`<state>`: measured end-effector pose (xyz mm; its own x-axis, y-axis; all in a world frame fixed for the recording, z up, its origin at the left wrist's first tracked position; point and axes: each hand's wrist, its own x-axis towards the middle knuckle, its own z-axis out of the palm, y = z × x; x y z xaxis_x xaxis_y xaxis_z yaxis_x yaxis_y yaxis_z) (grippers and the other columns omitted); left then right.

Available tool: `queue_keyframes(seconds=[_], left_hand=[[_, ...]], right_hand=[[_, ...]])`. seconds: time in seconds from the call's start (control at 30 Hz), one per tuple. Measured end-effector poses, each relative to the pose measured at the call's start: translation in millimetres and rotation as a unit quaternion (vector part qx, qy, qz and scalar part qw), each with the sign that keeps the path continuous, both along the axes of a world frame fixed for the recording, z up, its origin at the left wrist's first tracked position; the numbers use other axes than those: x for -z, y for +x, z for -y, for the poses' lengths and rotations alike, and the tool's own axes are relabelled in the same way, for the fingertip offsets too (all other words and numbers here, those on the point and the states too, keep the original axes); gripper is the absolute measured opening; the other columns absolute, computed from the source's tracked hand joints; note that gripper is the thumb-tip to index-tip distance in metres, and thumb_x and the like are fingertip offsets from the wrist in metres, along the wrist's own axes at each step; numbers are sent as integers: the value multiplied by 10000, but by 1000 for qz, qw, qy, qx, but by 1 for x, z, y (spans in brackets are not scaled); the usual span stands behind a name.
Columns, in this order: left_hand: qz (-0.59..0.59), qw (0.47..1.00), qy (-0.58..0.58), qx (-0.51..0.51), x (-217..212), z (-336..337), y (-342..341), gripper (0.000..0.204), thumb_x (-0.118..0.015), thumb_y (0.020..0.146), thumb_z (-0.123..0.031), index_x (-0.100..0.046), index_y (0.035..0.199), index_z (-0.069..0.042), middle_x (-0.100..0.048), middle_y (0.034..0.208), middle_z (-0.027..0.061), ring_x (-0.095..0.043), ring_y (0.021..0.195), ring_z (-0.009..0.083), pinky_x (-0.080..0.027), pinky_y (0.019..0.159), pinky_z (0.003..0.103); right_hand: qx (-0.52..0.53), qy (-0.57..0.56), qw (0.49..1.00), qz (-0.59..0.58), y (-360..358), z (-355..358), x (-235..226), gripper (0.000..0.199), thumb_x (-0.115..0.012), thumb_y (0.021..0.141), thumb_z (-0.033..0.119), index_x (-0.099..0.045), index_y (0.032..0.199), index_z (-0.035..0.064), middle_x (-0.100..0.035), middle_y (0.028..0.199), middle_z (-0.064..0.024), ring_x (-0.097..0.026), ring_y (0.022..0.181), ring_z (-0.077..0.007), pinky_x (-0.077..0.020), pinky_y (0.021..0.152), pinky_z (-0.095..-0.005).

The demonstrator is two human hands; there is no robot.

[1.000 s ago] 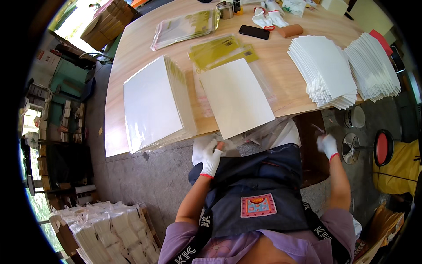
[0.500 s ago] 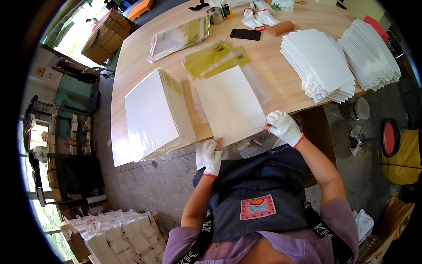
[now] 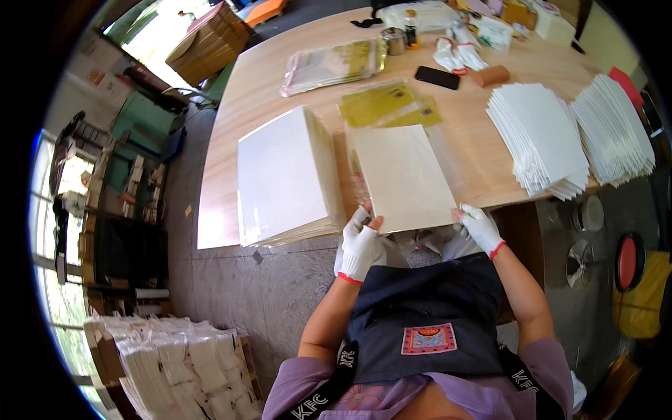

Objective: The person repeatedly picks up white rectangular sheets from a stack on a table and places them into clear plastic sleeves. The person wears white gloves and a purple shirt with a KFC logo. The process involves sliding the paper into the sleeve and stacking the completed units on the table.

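Note:
A cream paper sheet (image 3: 402, 176) lies in a clear plastic sleeve on the wooden table (image 3: 294, 115), its near edge hanging over the table's front. My left hand (image 3: 360, 246), in a white glove, grips the sheet's near left corner. At the near right corner my gloved right hand (image 3: 479, 227) holds the sheet and sleeve. A thick stack of white sheets (image 3: 283, 176) sits just left of my hands.
Two fanned piles of white sheets (image 3: 539, 136) lie at the right. Yellow-green packets (image 3: 388, 105), clear bags (image 3: 329, 64), a black phone (image 3: 437, 77), spare gloves (image 3: 458, 54) and a tin (image 3: 393, 40) sit farther back. Bundled white packs (image 3: 168, 367) are on the floor at the left.
My right hand came up from beside my lap to the sheet's near right corner. My left hand rose to the near left corner. The view moved closer to the table.

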<state>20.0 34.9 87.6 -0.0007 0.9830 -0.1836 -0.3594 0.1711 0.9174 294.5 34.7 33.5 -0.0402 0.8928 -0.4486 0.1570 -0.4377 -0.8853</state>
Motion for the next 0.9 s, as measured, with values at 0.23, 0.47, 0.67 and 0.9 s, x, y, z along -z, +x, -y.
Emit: queue_keyframes(seconds=[0.23,0.47,0.67,0.9], left_hand=[[-269,942,136,-147,-97,28,-87,408,-512,872,-19,-467,1269,69,-526,1254,190,-494,1173,223,-379,987,305],[-538,808,106,-216,-57,5,-230,415,-418,877,-102,-490,1265,27,-538,1246,133,-546,1078,224,-404,951,305],[-164,877,145,-429,36,17,-245,512,-320,839,-3,-357,1349,27,-368,1391,193,-391,1261,289,-348,1043,380],[-379,864,159,-291,133,81,-122,468,-481,854,-24,-405,1314,19,-428,1338,172,-394,1252,307,-308,1044,414]], right_hand=[[-114,26,976,-183,-99,-35,-51,214,-521,914,241,-595,1008,65,-547,660,30,-437,480,-37,-334,423,-177],[-249,171,952,50,-218,-66,-103,387,-574,862,364,-627,694,19,-569,559,-79,-535,530,-129,-399,506,-287],[-146,179,963,-141,-165,-51,-93,321,-555,897,372,-607,861,57,-589,669,-27,-530,578,-78,-424,532,-230],[302,258,917,-29,66,-8,-58,143,-501,916,190,-573,972,80,-587,726,-8,-531,586,-66,-438,504,-211]])
